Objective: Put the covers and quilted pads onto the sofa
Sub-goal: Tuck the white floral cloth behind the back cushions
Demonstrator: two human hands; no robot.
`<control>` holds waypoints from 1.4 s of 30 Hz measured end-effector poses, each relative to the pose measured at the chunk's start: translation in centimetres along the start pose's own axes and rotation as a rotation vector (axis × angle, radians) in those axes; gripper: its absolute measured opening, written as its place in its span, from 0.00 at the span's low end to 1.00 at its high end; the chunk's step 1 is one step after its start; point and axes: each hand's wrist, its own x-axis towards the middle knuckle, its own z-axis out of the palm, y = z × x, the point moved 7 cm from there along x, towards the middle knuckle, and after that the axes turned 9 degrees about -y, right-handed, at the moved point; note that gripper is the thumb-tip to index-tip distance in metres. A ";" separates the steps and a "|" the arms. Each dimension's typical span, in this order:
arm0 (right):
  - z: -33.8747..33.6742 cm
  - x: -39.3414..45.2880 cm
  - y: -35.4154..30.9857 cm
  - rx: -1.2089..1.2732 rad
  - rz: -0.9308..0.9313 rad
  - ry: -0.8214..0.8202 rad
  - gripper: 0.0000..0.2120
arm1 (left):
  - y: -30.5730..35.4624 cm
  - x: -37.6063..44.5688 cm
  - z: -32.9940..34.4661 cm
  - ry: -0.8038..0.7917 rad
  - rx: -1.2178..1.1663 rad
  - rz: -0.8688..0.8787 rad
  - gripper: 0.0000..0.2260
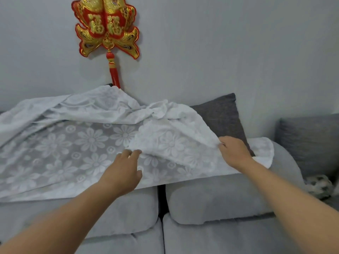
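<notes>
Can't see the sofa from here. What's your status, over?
Left hand and right hand both pinch the lace cover. Cover rumpled, a flap folded back over itself. Dark cushion behind the flap, half covered.

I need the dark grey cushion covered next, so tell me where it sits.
In the head view the dark grey cushion leans against the wall right of centre, behind the white lace cover, just above the right hand.

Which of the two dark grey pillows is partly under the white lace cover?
The dark grey pillow against the wall, just beyond the right hand; the lace cover overlaps it. The other pillow at far right is uncovered.
</notes>
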 end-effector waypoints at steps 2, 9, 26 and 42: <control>0.5 -5.8 -0.2 -0.015 -0.166 0.069 0.13 | 0.0 0.3 -0.9 0.043 0.051 0.004 0.37; 3.9 -21.7 13.3 1.145 0.560 0.672 0.13 | 1.9 0.2 1.0 0.185 0.688 0.338 0.34; 23.3 -35.5 18.4 1.009 1.101 -0.322 0.10 | -2.1 -24.8 28.1 -0.909 0.058 0.036 0.14; 21.3 -17.3 24.6 1.550 0.786 -0.152 0.24 | 12.3 -6.3 24.9 -0.399 -0.040 0.231 0.20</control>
